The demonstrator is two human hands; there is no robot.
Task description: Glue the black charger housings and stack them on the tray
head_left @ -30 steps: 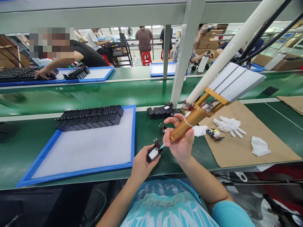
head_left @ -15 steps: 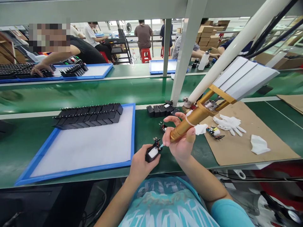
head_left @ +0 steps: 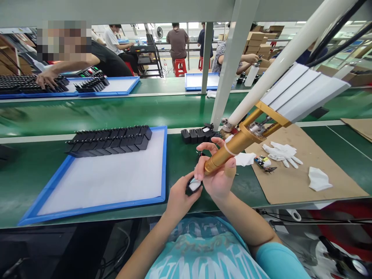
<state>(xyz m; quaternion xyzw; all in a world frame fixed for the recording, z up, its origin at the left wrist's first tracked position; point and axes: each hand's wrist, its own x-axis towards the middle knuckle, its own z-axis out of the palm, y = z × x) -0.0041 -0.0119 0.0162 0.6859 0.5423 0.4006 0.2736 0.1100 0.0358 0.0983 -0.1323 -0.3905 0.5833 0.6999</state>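
My left hand [head_left: 180,195] is closed around a small black adapter housing [head_left: 191,190] with a white block inside it. It is held just over the front of the green bench. My right hand [head_left: 219,176] grips a gold glue dispenser [head_left: 225,154] that slants down to the left, the thumb beneath and some fingers raised. The dispenser's lower end is right beside the housing's open top. Its tip is mostly covered by my right fingers, so I cannot tell whether it touches the inside.
A blue-edged tray [head_left: 101,205] on the left carries rows of black adapters [head_left: 112,140]. More black housings [head_left: 197,135] stand behind my hands. On brown cardboard [head_left: 290,190] lie a white glove [head_left: 281,154] and a circuit board [head_left: 265,163]. A white post [head_left: 225,85] rises ahead; co-workers sit beyond.
The housing has moved slightly right and turned, and its pins no longer show. The dispenser's lower end has shifted left and closer to it. Across the bench, a co-worker's hand has lifted slightly.
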